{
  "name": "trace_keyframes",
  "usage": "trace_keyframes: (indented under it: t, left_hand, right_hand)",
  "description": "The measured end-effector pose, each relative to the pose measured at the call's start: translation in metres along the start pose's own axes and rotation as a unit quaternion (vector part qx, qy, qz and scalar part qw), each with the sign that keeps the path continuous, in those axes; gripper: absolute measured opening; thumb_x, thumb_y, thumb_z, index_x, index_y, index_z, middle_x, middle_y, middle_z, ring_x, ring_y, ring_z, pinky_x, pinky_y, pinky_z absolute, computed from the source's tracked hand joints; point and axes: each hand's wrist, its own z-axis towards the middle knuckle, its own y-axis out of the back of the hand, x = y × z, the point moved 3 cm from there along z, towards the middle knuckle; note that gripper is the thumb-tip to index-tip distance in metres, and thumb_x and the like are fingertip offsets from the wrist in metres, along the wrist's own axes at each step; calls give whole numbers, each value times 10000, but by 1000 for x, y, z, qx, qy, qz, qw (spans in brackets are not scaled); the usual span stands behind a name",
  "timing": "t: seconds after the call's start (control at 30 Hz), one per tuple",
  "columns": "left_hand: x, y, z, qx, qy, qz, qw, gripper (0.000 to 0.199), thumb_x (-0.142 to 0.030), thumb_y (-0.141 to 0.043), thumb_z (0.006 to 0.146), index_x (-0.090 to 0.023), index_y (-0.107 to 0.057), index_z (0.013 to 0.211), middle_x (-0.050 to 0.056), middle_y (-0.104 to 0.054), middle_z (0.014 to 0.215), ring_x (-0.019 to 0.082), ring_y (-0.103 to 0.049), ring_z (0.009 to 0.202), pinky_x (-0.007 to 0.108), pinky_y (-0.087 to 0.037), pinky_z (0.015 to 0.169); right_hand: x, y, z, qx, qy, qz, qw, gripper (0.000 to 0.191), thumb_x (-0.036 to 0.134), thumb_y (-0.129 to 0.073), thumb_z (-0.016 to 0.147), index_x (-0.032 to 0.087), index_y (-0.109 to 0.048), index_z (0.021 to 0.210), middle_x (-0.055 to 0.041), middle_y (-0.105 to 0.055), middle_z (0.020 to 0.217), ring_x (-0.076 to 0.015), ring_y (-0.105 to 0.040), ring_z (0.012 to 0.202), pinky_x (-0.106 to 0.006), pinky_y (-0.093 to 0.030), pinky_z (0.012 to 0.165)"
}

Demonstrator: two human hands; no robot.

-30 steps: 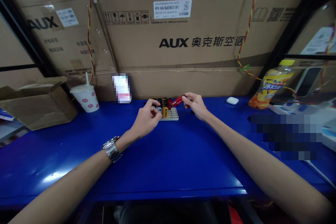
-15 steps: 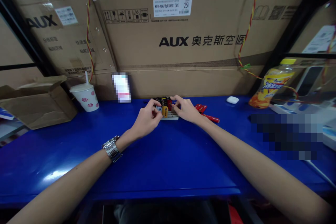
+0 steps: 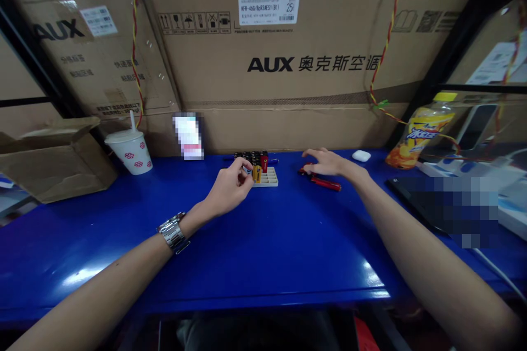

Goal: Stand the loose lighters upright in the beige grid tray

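A pale gridded tray (image 3: pixel 269 177) lies on the blue tabletop near its back. A yellow battery (image 3: pixel 257 174) and a red battery (image 3: pixel 264 163) stand in or against it, along with several dark-topped batteries (image 3: pixel 250 156) behind. My left hand (image 3: pixel 230 186) is at the tray's left side, thumb and forefinger curled together in a pinch; whatever lies between them is hidden. To the right of the tray, my right hand (image 3: pixel 327 163) reaches over loose red batteries (image 3: pixel 326 182), its thumb and fingers apart. It partly covers some of those batteries.
At the left are an open cardboard box (image 3: pixel 74 162) and a paper cup (image 3: pixel 134 152) with a straw. A phone (image 3: pixel 188 137) leans against a large carton (image 3: pixel 329 115). A white earbud case (image 3: pixel 361 156), a drink bottle (image 3: pixel 422 134) and a dark tablet-like device (image 3: pixel 420 205) are right.
My right hand has moved right, from the tray to the loose red batteries, and its fingers have spread. My left hand stays at the tray. The view has shifted slightly.
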Motion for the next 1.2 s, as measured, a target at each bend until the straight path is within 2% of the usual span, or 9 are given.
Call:
trace_keyframes:
  t: [0.23,0.37,0.57,0.67,0.73,0.83,0.93,1.1,1.2]
  left_hand:
    - [-1,0,-1,12,-10,22,1000,93,-163,-487,784,-174,-493,875,-32,-546,613,79,-459,480,224,-371,494]
    - [-1,-1,-1,15,-23,34,999,86,-143,-482,780,-174,-492,860,-33,-540,608,78,-459,479,221,-370,489]
    - [-3,-1,-1,22,-60,80,995,87,-138,-486,792,-169,-498,873,-31,-553,616,73,-465,466,220,-378,485]
    - [-4,-2,-2,3,-95,109,989,129,-183,-510,821,-157,-509,947,-18,-570,671,74,-473,478,231,-413,505]
    - [-5,-2,-4,-26,-120,114,986,229,-249,-540,845,-143,-504,1045,21,-595,782,87,-510,535,251,-462,551]
    - [-10,-2,-7,-59,-181,119,974,412,-328,-574,859,-139,-449,1204,98,-589,1004,156,-593,787,323,-521,729]
    - [-15,-2,-10,-67,-234,133,961,462,-349,-572,873,-166,-413,1267,132,-554,1154,219,-564,1029,387,-491,888]
    - [-14,-1,-11,-97,-251,151,951,207,-255,-500,914,-151,-526,1091,82,-625,938,174,-604,857,321,-517,782]
    - [-8,-3,-10,-95,-229,151,957,287,-260,-476,919,-116,-504,1166,130,-626,1040,204,-604,968,353,-500,862]
  right_hand:
    - [14,-9,4,40,47,3,998,447,467,-604,756,200,-654,1110,-112,-685,1045,-277,-628,978,-366,-467,828]
    - [23,-8,2,43,77,31,996,373,465,-645,732,182,-697,969,-90,-709,884,-237,-653,831,-341,-487,738]
    - [38,6,-6,-57,95,159,981,387,563,-646,708,193,-704,805,-45,-687,752,-195,-618,715,-338,-467,694]
    - [51,17,-13,-62,102,330,936,427,592,-611,739,182,-692,832,-59,-679,807,-171,-604,699,-298,-454,605]
    - [65,22,-20,-13,120,459,880,421,577,-600,765,165,-663,827,-68,-666,798,-150,-592,654,-269,-430,536]
    - [91,23,-31,67,161,584,793,408,560,-615,775,151,-607,779,-52,-633,691,-135,-592,618,-254,-439,538]
    - [118,15,-41,125,201,621,747,416,559,-646,757,154,-579,823,-36,-626,698,-121,-588,603,-249,-459,552]
    - [138,8,-46,122,230,601,755,488,613,-644,723,196,-487,920,-12,-629,706,-139,-623,613,-277,-499,591]
    - [116,19,-38,61,217,533,816,346,519,-557,816,185,-509,890,-48,-666,767,-151,-634,632,-294,-496,607]
